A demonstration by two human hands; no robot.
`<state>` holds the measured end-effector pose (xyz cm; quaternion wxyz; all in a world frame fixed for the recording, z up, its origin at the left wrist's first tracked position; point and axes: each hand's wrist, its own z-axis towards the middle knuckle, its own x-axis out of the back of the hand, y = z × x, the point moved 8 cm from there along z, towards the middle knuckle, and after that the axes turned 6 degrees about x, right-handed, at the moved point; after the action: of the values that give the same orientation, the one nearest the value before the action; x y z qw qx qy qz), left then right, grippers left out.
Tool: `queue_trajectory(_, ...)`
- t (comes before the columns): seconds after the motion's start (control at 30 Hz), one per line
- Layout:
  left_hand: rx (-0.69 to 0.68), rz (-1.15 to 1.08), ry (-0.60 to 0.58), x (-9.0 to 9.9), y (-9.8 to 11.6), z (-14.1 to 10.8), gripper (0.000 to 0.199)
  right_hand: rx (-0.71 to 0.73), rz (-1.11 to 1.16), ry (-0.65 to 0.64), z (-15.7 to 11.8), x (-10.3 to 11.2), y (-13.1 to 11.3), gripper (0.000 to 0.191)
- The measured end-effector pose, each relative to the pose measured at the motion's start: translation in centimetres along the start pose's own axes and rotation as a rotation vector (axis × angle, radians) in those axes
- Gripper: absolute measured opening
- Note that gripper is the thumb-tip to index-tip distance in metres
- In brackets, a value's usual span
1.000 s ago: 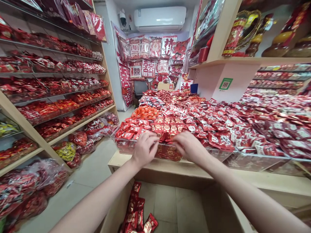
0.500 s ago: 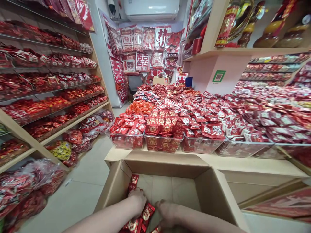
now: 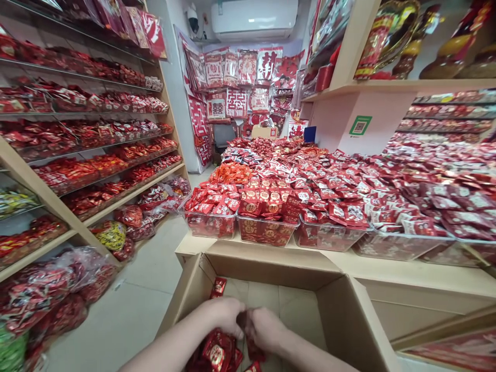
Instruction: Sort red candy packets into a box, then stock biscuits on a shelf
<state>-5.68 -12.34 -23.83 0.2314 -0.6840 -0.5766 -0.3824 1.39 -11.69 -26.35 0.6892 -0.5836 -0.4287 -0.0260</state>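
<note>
Inside an open cardboard box point(image 3: 271, 263), my two hands meet near the middle. A dark red packet point(image 3: 243, 320) shows between them. My left hand point(image 3: 228, 316) is closed at one side of it, fingertips partly hidden. The fingers of my right hand point(image 3: 265, 329) are curled round the packet from the other side. Below the hands lie several shiny red packets with gold print point(image 3: 217, 354). One more red packet point(image 3: 219, 286) rests by the box's far left corner.
Clear plastic bins point(image 3: 267, 231) heaped with red packets line the counter behind the box. At left stand shelves point(image 3: 132, 204) full of red goods, with bulging plastic bags point(image 3: 58, 284) on the floor. A wooden cabinet point(image 3: 349, 85) overhangs the right side.
My left hand has come up and right from the packets, and my right hand has closed, so the two now meet over a packet. The view has shifted slightly.
</note>
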Motion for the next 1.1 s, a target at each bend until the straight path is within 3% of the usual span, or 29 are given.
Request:
queue_trajectory(0.1, -0.226, -0.550, 0.063, 4.0, 1.7, -2.1, 0.041, 0.064, 0.008, 0.139, -0.2, 7.2, -3.4, 0.011)
queue_trajectory(0.2, -0.396, -1.059, 0.175, 7.9, 3.6, -3.3, 0.031, 0.124, 0.401, 0.392, -0.9, 13.3, -5.0, 0.021)
queue_trajectory(0.27, -0.408, -1.236, 0.253, 9.4, 4.4, -3.0, 0.031, 0.111, 0.676, 0.469, -1.2, 15.1, -4.6, 0.024)
queue_trajectory(0.37, -0.397, -1.277, 0.296, 10.3, 5.2, -1.6, 0.031, 0.125, 0.882, 0.492, -1.2, 15.7, -3.9, 0.023)
queue_trajectory(0.63, -0.364, -1.322, 0.320, 10.2, 5.3, 0.7, 0.040, 0.097, 1.048, 0.658, -1.3, 15.9, -1.6, 0.020)
queue_trajectory(0.73, -0.343, -1.220, 0.367, 10.4, 5.4, 0.3, 0.038, 0.090, 0.939, 0.629, -1.2, 15.7, -1.5, 0.023)
queue_trajectory(0.93, -0.267, -0.928, 0.571, 11.4, 4.7, -1.5, 0.028, 0.129, 0.564, 0.519, -1.1, 15.6, -1.9, 0.027)
queue_trajectory(1.1, -0.188, -0.928, 0.555, 11.2, 4.5, -1.9, 0.029, 0.146, 0.503, 0.510, -1.4, 15.8, -2.6, 0.025)
